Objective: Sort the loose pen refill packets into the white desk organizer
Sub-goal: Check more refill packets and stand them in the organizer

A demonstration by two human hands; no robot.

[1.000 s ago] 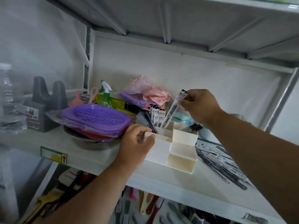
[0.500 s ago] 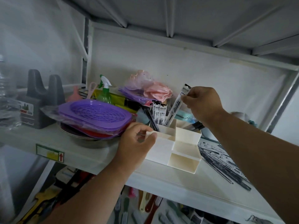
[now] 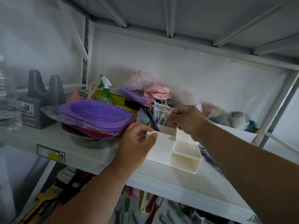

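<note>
1. White metal shelf at frame centre carried the white desk organizer.
2. Left hand gripped the organizer's left wall.
3. Right hand pinched a refill packet, which stood in the organizer's rear compartment beside other packets.

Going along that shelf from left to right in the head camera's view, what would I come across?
Clear plastic bottle → grey stand → purple basket → left hand → white desk organizer → bundle of pale cloths.
</note>
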